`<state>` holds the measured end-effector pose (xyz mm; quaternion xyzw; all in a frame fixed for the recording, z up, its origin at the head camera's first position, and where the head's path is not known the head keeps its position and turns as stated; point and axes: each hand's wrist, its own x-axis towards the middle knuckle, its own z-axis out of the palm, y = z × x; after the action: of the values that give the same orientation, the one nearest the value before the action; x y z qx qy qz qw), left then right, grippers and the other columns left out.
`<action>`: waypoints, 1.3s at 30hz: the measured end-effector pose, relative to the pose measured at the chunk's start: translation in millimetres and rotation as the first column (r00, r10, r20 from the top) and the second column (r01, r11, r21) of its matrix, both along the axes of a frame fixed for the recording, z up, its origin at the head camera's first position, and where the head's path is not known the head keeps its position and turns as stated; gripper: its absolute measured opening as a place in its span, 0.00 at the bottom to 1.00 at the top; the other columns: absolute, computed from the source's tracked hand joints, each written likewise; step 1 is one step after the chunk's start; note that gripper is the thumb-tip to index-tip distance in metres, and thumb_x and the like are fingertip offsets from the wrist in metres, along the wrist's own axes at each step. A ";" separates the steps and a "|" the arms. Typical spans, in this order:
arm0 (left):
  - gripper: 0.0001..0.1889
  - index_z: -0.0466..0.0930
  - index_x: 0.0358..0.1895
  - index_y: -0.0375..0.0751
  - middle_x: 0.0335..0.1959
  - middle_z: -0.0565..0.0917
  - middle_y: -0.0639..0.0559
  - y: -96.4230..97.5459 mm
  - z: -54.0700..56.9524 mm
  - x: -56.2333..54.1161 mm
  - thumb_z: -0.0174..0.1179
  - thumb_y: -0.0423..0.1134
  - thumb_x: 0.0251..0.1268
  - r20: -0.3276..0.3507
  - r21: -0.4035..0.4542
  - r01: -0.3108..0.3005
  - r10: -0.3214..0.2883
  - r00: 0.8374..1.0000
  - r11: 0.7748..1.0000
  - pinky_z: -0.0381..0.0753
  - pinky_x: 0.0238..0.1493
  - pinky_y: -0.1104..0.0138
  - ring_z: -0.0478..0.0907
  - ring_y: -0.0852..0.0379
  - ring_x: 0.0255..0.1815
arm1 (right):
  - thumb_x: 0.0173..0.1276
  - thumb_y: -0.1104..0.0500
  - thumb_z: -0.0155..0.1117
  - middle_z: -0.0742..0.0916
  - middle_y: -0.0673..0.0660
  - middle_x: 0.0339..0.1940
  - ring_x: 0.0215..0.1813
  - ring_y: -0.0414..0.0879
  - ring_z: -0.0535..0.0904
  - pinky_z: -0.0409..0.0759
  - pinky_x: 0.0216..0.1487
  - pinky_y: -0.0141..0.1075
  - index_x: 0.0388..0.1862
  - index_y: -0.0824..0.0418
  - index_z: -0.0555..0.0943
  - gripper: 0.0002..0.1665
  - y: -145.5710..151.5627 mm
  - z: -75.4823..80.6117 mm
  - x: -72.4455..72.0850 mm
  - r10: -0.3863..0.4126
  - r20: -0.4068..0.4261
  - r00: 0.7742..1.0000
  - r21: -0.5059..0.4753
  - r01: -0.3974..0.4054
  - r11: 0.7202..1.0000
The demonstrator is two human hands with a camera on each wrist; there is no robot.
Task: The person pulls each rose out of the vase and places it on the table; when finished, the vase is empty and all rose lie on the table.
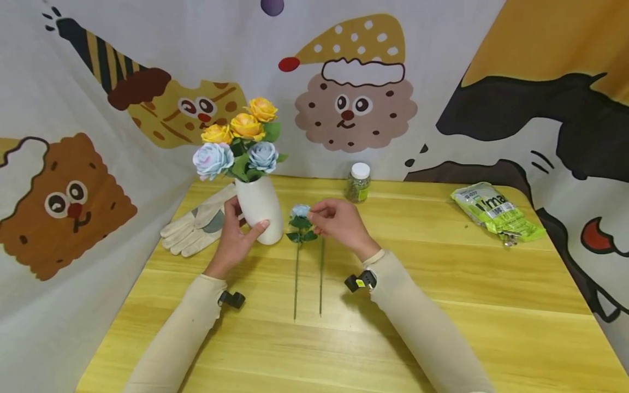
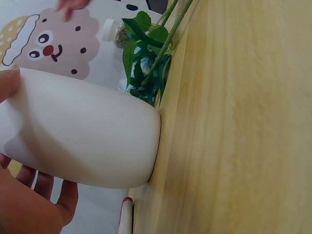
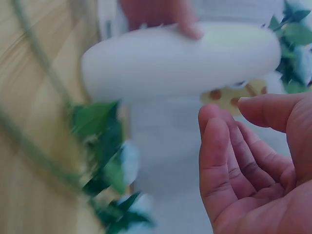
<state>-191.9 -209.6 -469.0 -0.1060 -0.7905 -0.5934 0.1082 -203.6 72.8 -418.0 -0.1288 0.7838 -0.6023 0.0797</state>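
My left hand (image 1: 234, 244) grips a white vase (image 1: 261, 212) around its side, thumb across the front. Yellow roses (image 1: 247, 126) and pale blue roses (image 1: 263, 156) with green leaves stand in the vase, whose base is at the tabletop. Two more artificial roses lie on the table just right of it, stems toward me. One pale blue bloom (image 1: 301, 211) shows; the other's head is mostly behind my right hand (image 1: 343, 225). In the right wrist view that hand's fingers (image 3: 214, 151) are loosely bent, thumb apart from them, with nothing between. The lying flowers' leaves (image 3: 95, 119) are beside it.
A pair of pale work gloves (image 1: 194, 229) lies left of the vase on the wooden table (image 1: 417, 327). Toward the back stands a small jar (image 1: 358, 185) with a white lid. A green and grey packet (image 1: 493, 210) rests at the back right. Behind hangs a cartoon-printed cloth (image 1: 275, 49).
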 end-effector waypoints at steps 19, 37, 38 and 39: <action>0.40 0.53 0.77 0.39 0.68 0.66 0.40 4.8 -2.2 -2.4 0.69 0.34 0.71 -0.021 0.008 -0.009 0.009 1.000 1.000 0.67 0.74 0.43 0.68 0.48 0.71 | 0.75 0.57 0.70 0.93 0.55 0.47 0.45 0.38 0.88 0.89 0.46 0.42 0.54 0.61 0.88 0.13 -84.3 84.3 24.6 0.022 -0.390 0.921 -0.172 -0.096 0.980; 0.40 0.51 0.78 0.40 0.67 0.66 0.47 1.1 1.4 -1.6 0.66 0.29 0.71 -0.006 -0.026 -0.016 0.016 1.000 1.000 0.70 0.72 0.56 0.67 0.55 0.68 | 0.75 0.58 0.70 0.93 0.55 0.51 0.48 0.41 0.90 0.82 0.41 0.23 0.59 0.61 0.88 0.17 -122.5 91.5 14.4 -0.091 -0.562 0.822 -0.047 0.078 0.996; 0.40 0.51 0.78 0.40 0.67 0.66 0.46 1.2 1.4 -1.7 0.66 0.29 0.71 -0.009 -0.027 -0.014 0.014 1.000 1.000 0.70 0.72 0.54 0.67 0.55 0.68 | 0.75 0.58 0.70 0.93 0.55 0.51 0.47 0.41 0.90 0.81 0.41 0.22 0.58 0.61 0.88 0.16 -124.5 90.7 13.7 -0.102 -0.584 0.805 -0.037 0.099 0.994; 0.40 0.51 0.78 0.39 0.67 0.66 0.45 1.4 1.7 -1.5 0.66 0.28 0.70 -0.016 -0.026 -0.012 0.012 1.000 1.000 0.70 0.72 0.51 0.67 0.55 0.68 | 0.75 0.58 0.70 0.93 0.55 0.51 0.46 0.41 0.90 0.81 0.42 0.22 0.57 0.61 0.89 0.15 -126.5 89.8 13.0 -0.112 -0.607 0.786 -0.028 0.120 0.992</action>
<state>-193.4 -208.2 -467.3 -0.1073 -0.7980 -0.5815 0.1164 -190.6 -53.7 -328.2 -0.2663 0.7780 -0.5279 -0.2124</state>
